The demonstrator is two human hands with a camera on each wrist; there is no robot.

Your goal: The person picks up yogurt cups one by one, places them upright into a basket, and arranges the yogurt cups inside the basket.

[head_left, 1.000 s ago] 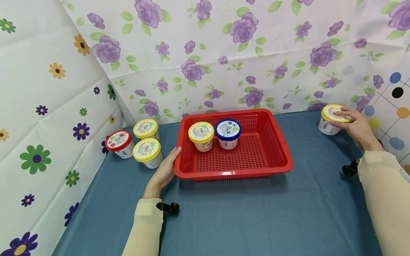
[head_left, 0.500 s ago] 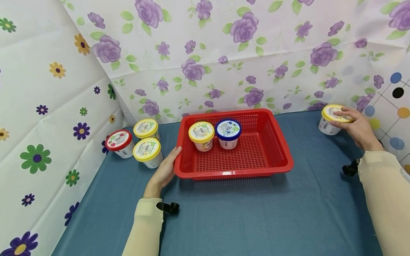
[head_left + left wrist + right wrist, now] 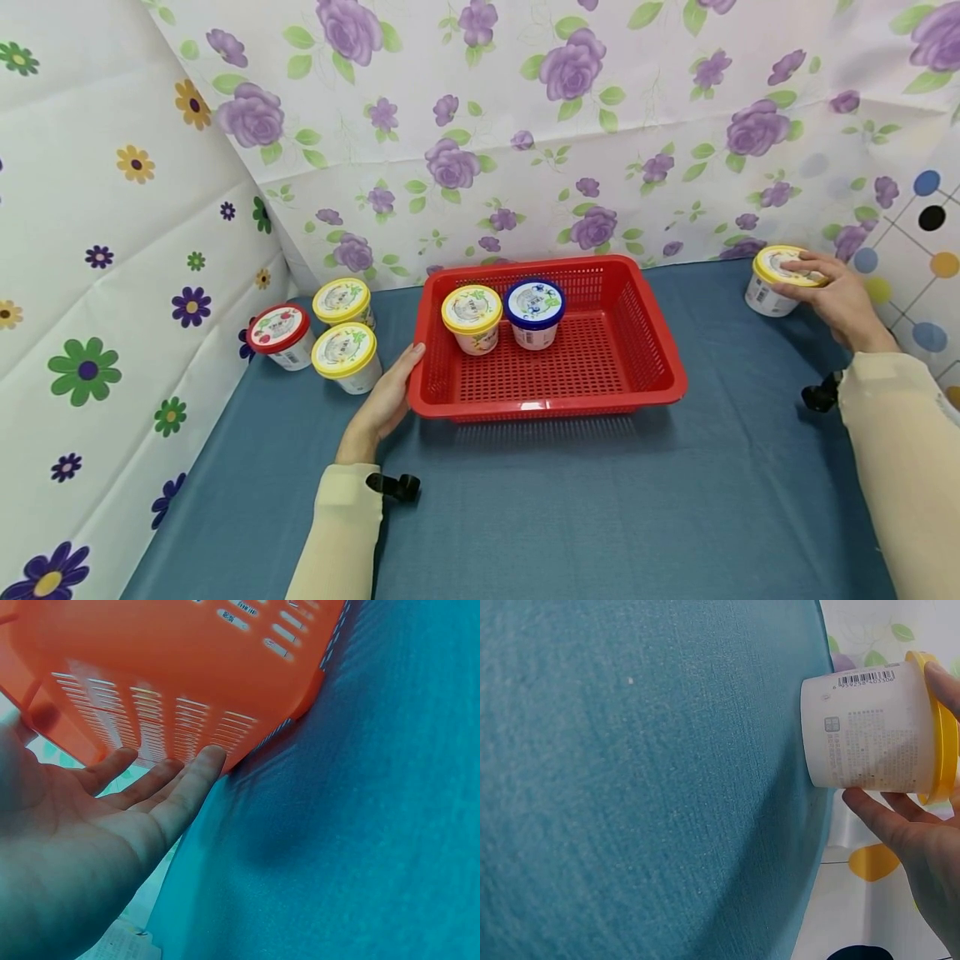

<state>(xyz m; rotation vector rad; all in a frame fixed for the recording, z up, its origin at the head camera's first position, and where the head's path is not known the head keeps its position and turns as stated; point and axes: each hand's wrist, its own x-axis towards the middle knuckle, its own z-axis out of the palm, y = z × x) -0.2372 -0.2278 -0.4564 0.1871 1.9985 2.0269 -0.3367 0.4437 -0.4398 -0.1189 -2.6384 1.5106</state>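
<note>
Gripping the red basket [image 3: 536, 408] at its left end is the left hand [image 3: 382, 407]; far right, the right hand [image 3: 842, 304] grasps a yellow-lidded tub [image 3: 769, 297] on the blue cloth [image 3: 585, 517]. Nothing has visibly shifted this past second; work seems paused.

The blue tabletop [image 3: 585, 517] is bounded at the rear by a white rose-printed sheet [image 3: 517, 96], at left by a daisy-printed sheet [image 3: 142, 333], at right by a dot-printed sheet [image 3: 900, 267] with thin grey lines
</note>
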